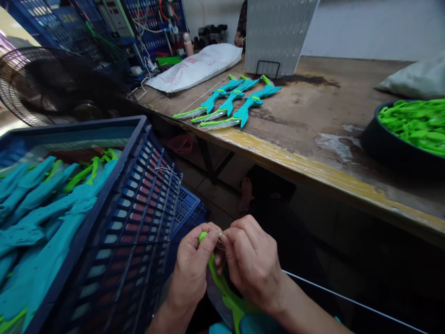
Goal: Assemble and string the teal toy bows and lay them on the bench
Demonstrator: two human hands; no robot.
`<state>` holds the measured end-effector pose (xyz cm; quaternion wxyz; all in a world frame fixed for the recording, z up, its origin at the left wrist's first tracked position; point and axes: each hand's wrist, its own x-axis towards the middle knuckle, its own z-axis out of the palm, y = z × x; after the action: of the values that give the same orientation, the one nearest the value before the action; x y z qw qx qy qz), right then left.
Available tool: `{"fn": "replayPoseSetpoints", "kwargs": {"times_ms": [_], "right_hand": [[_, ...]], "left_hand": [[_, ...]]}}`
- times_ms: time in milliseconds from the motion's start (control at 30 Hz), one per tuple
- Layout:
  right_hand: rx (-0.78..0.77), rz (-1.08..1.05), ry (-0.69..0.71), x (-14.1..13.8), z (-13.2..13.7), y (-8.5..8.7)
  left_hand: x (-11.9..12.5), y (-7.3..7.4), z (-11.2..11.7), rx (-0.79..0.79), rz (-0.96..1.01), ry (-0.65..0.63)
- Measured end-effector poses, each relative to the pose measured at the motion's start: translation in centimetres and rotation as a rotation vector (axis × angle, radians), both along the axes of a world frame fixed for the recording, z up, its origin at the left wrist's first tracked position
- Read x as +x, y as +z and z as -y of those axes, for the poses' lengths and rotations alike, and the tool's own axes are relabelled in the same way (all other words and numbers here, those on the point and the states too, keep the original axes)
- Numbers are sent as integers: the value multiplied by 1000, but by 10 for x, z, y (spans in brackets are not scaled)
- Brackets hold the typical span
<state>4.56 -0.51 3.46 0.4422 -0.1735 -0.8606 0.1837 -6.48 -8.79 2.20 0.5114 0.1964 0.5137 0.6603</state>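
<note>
Low in front of me, my left hand [192, 265] is closed round the green limb tip of a toy bow [225, 293]. Its teal middle shows at the bottom edge, partly hidden by my right forearm. My right hand [255, 264] pinches the end of a white string [347, 294] right beside that tip; whether it is hooked on, I cannot tell. The string also runs out to the lower right behind my right forearm. Three strung toy bows [247, 109], teal with green limbs, lie side by side near the table's left edge.
A blue crate [144, 121] of teal and green bows stands at my left, with a black fan [21, 83] behind. On the wooden table [299, 125] are a white sack [201, 67], a grey panel [278, 35] and a black basin [373, 144] of green parts. Another person's arm shows behind the panel.
</note>
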Motion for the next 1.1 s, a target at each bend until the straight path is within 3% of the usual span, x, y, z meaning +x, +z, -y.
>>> {"fn": "replayPoseSetpoints", "kwargs": {"times_ms": [100,267,467,633,733,933,1100], "right_hand": [[-20,-22,-7,2,0,0],[-215,-77,67,7,2,2],[-340,-23,138,5,2,7],[-421,15,173,10,-6,13],[-304,165,143,25,-8,20],[188,464,-7,41,-1,24],[415,411,-219,30,4,29]], "left_hand": [[0,1,-1,6,-39,-11],[-1,-1,-1,25,-39,-26],[-2,-8,1,8,-26,36],[1,-5,0,30,-62,-30],[-1,-2,-3,35,-96,-61],[3,-4,-8,92,-100,-161],[-3,6,-27,165,7,-152]]}}
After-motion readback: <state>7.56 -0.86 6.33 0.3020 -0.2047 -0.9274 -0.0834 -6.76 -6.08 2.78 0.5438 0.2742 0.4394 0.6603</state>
